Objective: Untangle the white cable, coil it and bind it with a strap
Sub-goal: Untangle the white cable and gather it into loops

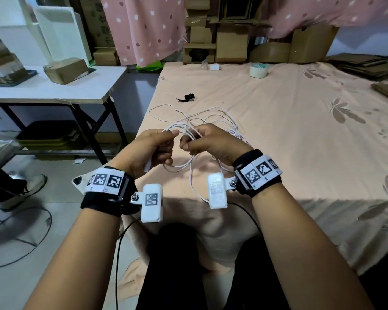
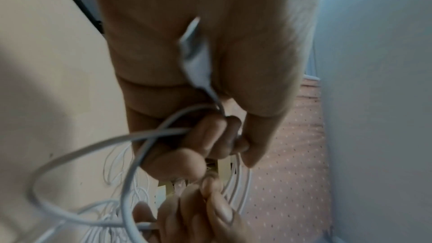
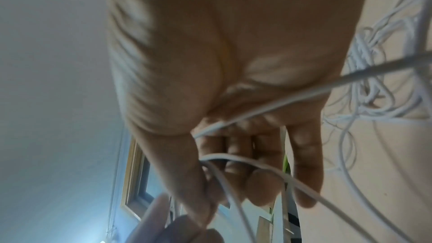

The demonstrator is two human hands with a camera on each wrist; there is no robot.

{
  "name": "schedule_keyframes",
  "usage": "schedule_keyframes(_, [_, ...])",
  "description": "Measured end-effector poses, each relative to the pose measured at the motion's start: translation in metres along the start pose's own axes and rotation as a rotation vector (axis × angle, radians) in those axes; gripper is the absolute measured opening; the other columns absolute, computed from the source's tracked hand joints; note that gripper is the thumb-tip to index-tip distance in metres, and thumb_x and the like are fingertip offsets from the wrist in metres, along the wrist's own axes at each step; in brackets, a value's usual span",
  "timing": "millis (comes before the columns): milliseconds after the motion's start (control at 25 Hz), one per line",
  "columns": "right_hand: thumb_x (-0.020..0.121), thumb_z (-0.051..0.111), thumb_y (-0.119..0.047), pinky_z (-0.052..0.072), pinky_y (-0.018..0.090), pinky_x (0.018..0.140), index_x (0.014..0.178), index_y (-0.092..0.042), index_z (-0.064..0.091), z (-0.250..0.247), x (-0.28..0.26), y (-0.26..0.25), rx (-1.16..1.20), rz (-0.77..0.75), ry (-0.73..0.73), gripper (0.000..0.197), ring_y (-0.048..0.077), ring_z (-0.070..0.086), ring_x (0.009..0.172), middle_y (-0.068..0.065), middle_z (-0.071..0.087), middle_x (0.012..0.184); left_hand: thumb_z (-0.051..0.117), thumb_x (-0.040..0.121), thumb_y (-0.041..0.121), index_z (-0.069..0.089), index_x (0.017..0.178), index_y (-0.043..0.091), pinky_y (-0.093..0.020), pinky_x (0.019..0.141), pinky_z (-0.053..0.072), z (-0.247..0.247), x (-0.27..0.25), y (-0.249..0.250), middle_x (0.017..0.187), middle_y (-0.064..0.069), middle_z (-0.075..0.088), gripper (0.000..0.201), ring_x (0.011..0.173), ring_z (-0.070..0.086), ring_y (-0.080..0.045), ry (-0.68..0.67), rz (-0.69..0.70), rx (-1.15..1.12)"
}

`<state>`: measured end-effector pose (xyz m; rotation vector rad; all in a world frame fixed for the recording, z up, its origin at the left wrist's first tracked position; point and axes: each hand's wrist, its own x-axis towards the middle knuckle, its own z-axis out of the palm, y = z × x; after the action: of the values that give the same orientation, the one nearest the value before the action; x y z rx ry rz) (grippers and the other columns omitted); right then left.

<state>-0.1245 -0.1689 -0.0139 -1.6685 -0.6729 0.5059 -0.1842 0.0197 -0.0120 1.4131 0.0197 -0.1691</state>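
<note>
Both hands, left hand (image 1: pixel 152 148) and right hand (image 1: pixel 207 143), pinch the thin white cable (image 1: pixel 213 118), loops tangled loosely across the bedsheet (image 1: pixel 300 135).

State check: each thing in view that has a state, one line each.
white cable: still tangled, partly lifted, rest loose on the bed
left hand: grips cable strands
right hand: pinches cable strands
black strap: lying on the bed, unused, apart from the cable
tape roll: lying flat at the far end of the bed
white charger plug: on the bed, no cable seen attached
</note>
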Motion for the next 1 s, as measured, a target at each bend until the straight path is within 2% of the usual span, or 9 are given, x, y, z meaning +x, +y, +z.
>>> schedule_keyframes(240, [0.086, 0.055, -0.005, 0.048, 0.038, 0.093, 0.087, -0.008, 0.063, -0.010, -0.002, 0.011, 0.287, -0.023, 0.023, 0.008, 0.026, 0.071, 0.087, 0.008, 0.071, 0.077, 0.054, 0.097, 0.026, 0.051, 0.063, 0.017, -0.033, 0.073, 0.047, -0.016, -0.001, -0.006, 0.054, 0.004, 0.032, 0.036, 0.052, 0.036, -0.016, -0.039, -0.004, -0.239])
schedule_keyframes(320, [0.086, 0.057, -0.007, 0.047, 0.041, 0.095, 0.087, -0.006, 0.058, -0.010, -0.003, 0.012, 0.354, -0.011, 0.006, 0.002, 0.028, 0.069, 0.072, 0.006, 0.058, 0.060, 0.052, 0.098, 0.026, 0.054, 0.067, 0.015, -0.036, 0.078, 0.052, -0.019, -0.001, -0.007, 0.051, 0.005, 0.032, 0.032, 0.052, 0.038, -0.017, -0.049, -0.005, -0.283])
schedule_keyframes(440, [0.084, 0.062, -0.008, 0.042, 0.045, 0.097, 0.102, -0.001, 0.056, -0.012, -0.002, 0.013, 0.372, 0.015, 0.015, 0.020, 0.022, 0.062, 0.057, -0.003, 0.053, 0.054, 0.048, 0.100, 0.025, 0.053, 0.074, 0.013, -0.037, 0.080, 0.058, -0.019, 0.000, -0.009, 0.048, 0.006, 0.033, 0.029, 0.050, 0.043, -0.015, -0.054, 0.008, -0.293])
schedule_keyframes(600, [0.082, 0.065, -0.009, 0.054, 0.023, 0.077, 0.090, -0.004, 0.060, -0.017, -0.007, 0.013, 0.403, 0.059, -0.014, 0.011, 0.017, 0.068, 0.060, 0.008, 0.059, 0.067, 0.048, 0.098, 0.024, 0.051, 0.062, 0.017, -0.046, 0.097, 0.053, -0.018, 0.000, -0.013, 0.052, 0.002, 0.039, 0.037, 0.064, 0.058, -0.024, -0.142, 0.033, -0.334])
schedule_keyframes(680, [0.083, 0.065, -0.012, 0.056, 0.026, 0.079, 0.079, -0.006, 0.064, -0.018, -0.009, 0.015, 0.384, 0.079, -0.046, 0.007, 0.026, 0.071, 0.078, 0.015, 0.063, 0.071, 0.050, 0.096, 0.021, 0.055, 0.057, 0.018, -0.050, 0.101, 0.050, -0.017, 0.001, -0.014, 0.057, 0.000, 0.044, 0.040, 0.071, 0.064, -0.026, -0.151, 0.072, -0.310])
schedule_keyframes(760, [0.085, 0.065, -0.013, 0.055, 0.035, 0.091, 0.075, -0.006, 0.066, -0.017, -0.012, 0.016, 0.402, 0.064, -0.065, 0.012, 0.036, 0.069, 0.092, 0.011, 0.066, 0.067, 0.049, 0.097, 0.019, 0.052, 0.060, 0.018, -0.048, 0.099, 0.051, -0.016, 0.002, -0.013, 0.057, 0.002, 0.042, 0.037, 0.065, 0.060, -0.023, -0.157, 0.092, -0.340])
schedule_keyframes(840, [0.087, 0.064, -0.014, 0.054, 0.037, 0.094, 0.075, -0.007, 0.057, -0.019, -0.016, 0.014, 0.500, 0.055, -0.067, 0.016, 0.034, 0.072, 0.090, 0.003, 0.051, 0.050, 0.047, 0.097, 0.022, 0.046, 0.064, 0.020, -0.041, 0.090, 0.054, -0.017, 0.002, -0.012, 0.054, 0.006, 0.037, 0.033, 0.055, 0.047, -0.016, -0.172, 0.079, -0.442])
schedule_keyframes(920, [0.090, 0.060, -0.013, 0.055, 0.032, 0.086, 0.072, -0.010, 0.048, -0.022, -0.018, 0.013, 0.507, 0.052, -0.046, 0.022, 0.031, 0.075, 0.083, -0.003, 0.038, 0.044, 0.042, 0.100, 0.024, 0.045, 0.068, 0.020, -0.032, 0.076, 0.052, -0.018, 0.003, -0.011, 0.053, 0.009, 0.034, 0.033, 0.048, 0.037, -0.011, -0.179, 0.055, -0.502])
schedule_keyframes(1000, [0.092, 0.059, -0.016, 0.054, 0.026, 0.076, 0.066, -0.011, 0.049, -0.021, -0.018, 0.013, 0.437, 0.065, -0.021, 0.028, 0.032, 0.075, 0.082, 0.001, 0.044, 0.047, 0.041, 0.102, 0.027, 0.046, 0.070, 0.019, -0.025, 0.060, 0.045, -0.017, 0.004, -0.009, 0.052, 0.010, 0.031, 0.033, 0.041, 0.030, -0.007, -0.137, 0.035, -0.494])
